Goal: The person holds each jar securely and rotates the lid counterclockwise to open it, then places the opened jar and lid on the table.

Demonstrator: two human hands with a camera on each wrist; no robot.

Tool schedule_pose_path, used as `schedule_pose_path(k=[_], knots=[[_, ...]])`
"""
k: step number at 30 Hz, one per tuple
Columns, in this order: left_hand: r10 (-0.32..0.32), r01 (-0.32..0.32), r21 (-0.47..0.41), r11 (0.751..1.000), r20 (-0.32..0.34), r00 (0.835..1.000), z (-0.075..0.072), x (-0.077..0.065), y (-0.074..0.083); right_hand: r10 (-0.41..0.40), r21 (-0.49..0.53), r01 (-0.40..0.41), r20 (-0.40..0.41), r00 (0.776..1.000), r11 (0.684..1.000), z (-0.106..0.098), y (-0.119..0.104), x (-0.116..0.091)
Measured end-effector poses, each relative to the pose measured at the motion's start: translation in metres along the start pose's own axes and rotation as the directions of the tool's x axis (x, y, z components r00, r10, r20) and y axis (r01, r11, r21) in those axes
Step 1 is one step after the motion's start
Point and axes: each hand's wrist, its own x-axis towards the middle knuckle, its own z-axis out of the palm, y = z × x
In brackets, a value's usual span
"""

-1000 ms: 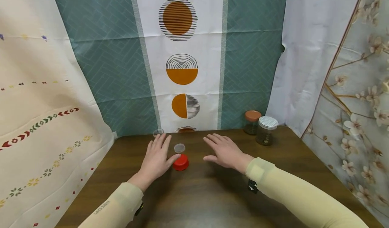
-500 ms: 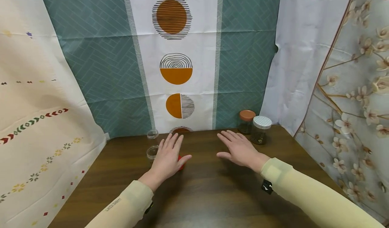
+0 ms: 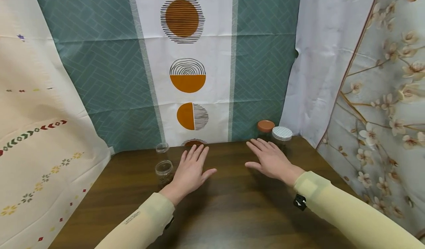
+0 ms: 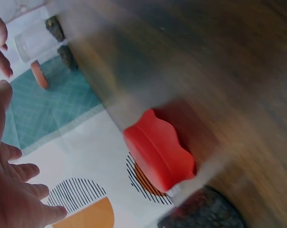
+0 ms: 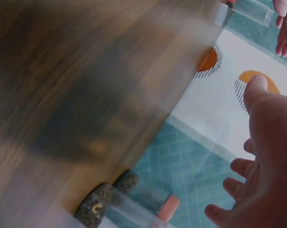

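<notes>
My left hand [image 3: 189,173] hovers over the table with straight, spread fingers and holds nothing. A clear jar [image 3: 164,169] with dark contents stands just left of it, and a second clear jar [image 3: 162,148] is behind. In the left wrist view, a red scalloped lid-like piece [image 4: 157,149] sits on the table; my left hand hides it in the head view. My right hand [image 3: 272,160] is also held out, fingers extended, touching nothing. It partly covers a jar with a white patterned lid [image 3: 282,133]. Beside that stands a jar with an orange lid [image 3: 266,126].
The dark brown wooden table [image 3: 225,212] ends at a hanging cloth [image 3: 189,57] with orange and striped circles. A cream embroidered cloth [image 3: 49,160] hangs at the left, and a floral one [image 3: 375,142] at the right.
Both hands have shifted right across the head view, while the background has slid left. The left hand now covers the red piece, and the near left jar has come into sight.
</notes>
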Motion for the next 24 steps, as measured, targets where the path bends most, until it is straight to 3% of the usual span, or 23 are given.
schedule_pose_path(k=[24], knots=[[0.036,-0.035,-0.013,0.999,0.074,0.997,0.011,0.04,0.029,0.127,-0.032,-0.127,-0.007,0.992,0.991,-0.015,0.061,-0.023]])
